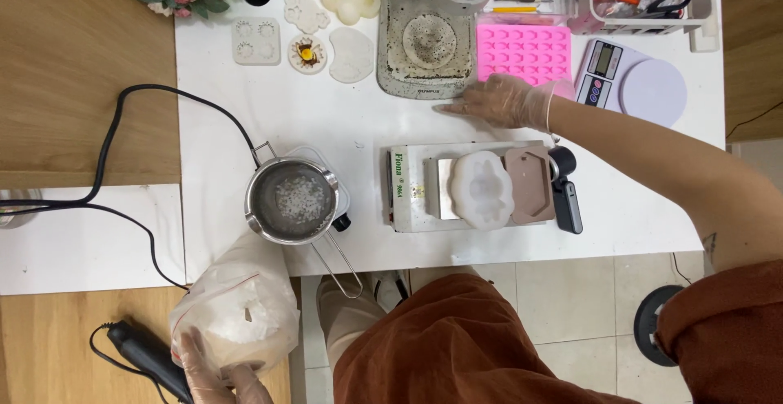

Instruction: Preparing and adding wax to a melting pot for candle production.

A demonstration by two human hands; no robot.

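My left hand (214, 367) grips a clear plastic bag of white flakes (236, 306) from below, low at the near edge of the tabletop (326, 119), partly past that edge. Just above the bag stands a metal pot (291, 201) with some white flakes inside, its long handle pointing over the edge toward me. My right hand (502, 101), in a thin glove, lies open and flat on the tabletop, fingers touching the grey tray (426, 41) near the pink mould (524, 53). Between pot and right hand there is bare white surface. A white scale (424, 188) carries a white mould (482, 189) beside it.
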